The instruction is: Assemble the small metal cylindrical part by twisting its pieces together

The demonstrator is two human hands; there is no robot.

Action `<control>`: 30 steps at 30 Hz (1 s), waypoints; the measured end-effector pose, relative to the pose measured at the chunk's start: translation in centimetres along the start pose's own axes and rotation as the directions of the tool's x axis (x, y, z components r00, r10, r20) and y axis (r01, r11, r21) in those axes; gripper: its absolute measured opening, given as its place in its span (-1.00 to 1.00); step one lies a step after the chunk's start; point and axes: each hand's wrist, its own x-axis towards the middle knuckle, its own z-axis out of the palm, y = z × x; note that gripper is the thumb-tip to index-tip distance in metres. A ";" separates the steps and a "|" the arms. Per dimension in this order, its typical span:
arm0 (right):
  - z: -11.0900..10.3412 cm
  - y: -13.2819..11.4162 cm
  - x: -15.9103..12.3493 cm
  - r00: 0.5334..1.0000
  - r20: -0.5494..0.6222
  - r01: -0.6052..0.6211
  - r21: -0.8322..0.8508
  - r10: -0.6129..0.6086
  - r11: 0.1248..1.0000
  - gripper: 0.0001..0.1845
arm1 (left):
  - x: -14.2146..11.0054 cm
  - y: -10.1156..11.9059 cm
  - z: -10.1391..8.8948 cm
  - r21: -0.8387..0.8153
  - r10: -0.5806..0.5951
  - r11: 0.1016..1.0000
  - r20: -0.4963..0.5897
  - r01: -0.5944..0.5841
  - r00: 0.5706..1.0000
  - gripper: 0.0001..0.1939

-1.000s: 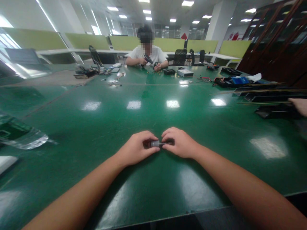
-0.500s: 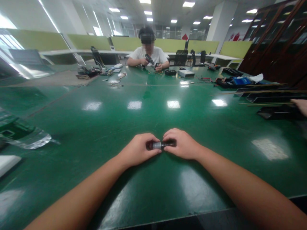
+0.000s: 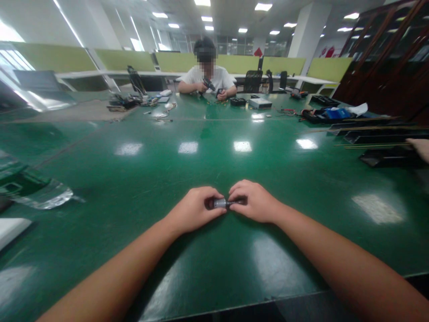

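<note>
Both my hands rest on the green table (image 3: 208,273), fingers curled around one small grey metal cylinder (image 3: 220,203) held between them. My left hand (image 3: 193,210) grips its left end in a closed fist. My right hand (image 3: 252,202) pinches a thin dark part sticking out of its right end. Most of the cylinder is hidden by my fingers.
A person sits at the far side of the table (image 3: 206,78) working with a dark tool. Boxes, cables and tools (image 3: 321,114) lie at the far right, clear plastic bags (image 3: 36,192) at the left edge. Another person's hand (image 3: 420,147) shows at the right border.
My hands stay together on the cylinder; the fingers shift only slightly. The view has dropped a little.
</note>
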 end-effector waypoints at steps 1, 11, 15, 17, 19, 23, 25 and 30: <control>0.0 0.0 0.0 1.000 0.001 0.000 -0.002 0.000 1.000 -0.92 | 0.0 0.0 0.0 0.004 0.004 1.000 0.000 -0.004 1.000 -0.80; -0.3 -0.3 0.0 1.000 0.006 0.000 -0.025 0.000 1.000 -0.92 | 0.0 0.0 0.0 -0.004 0.013 1.000 0.000 -0.013 1.000 -0.80; -0.5 -0.3 0.0 1.000 0.011 -0.001 -0.023 0.001 1.000 -0.93 | 0.0 0.1 -0.1 0.006 0.010 1.000 0.001 -0.010 1.000 -0.80; -0.6 -0.4 0.0 1.000 0.013 -0.003 -0.022 0.004 1.000 -0.93 | 0.1 0.2 -0.2 0.013 0.008 1.000 0.002 -0.008 1.000 -0.80; -0.7 -0.4 0.0 1.000 0.019 -0.007 -0.022 0.008 1.000 -0.93 | 0.1 0.2 -0.2 0.012 0.003 1.000 0.006 -0.003 1.000 -0.80; -0.9 -0.4 0.0 0.999 0.033 -0.002 -0.026 0.003 1.000 -0.93 | 0.1 0.2 -0.2 0.000 0.002 1.000 0.009 -0.002 1.000 -0.80; -0.9 -0.3 0.0 0.999 0.033 0.002 -0.029 -0.001 1.000 -0.93 | 0.1 0.1 -0.2 0.005 0.005 1.000 0.005 -0.005 1.000 -0.80; -1.2 -0.1 -0.1 0.999 0.039 0.005 -0.062 -0.002 0.998 -0.91 | 0.1 0.1 -0.2 0.009 -0.008 1.000 0.018 0.007 1.000 -0.79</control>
